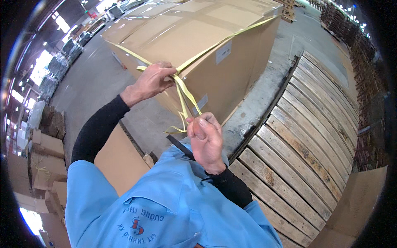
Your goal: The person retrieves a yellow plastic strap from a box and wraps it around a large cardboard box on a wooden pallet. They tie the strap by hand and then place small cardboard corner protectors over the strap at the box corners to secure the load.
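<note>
A big brown cardboard box (pixel 231 78) stands in front of me, its top covered with shiny clear tape or film. A yellow packing strap (pixel 206 51) runs round its upper edges and meets at the near corner. At that corner my left hand (pixel 154 80) is closed, its fingers pinching the strap. Lower and to the right, my right hand (pixel 206 138) is closed on a length of the strap that hangs from the corner and looks taut. Another loose strap end dangles beside it. Fingers hide part of the crossing at the corner.
To the right lies a long slatted wooden platform (pixel 297 136). A flat cardboard sheet (pixel 122 159) is at my left side, and stacked cartons (pixel 47 161) stand farther left. Wooden pallets (pixel 289 10) are behind the box. Concrete floor (pixel 89 78) extends left of it.
</note>
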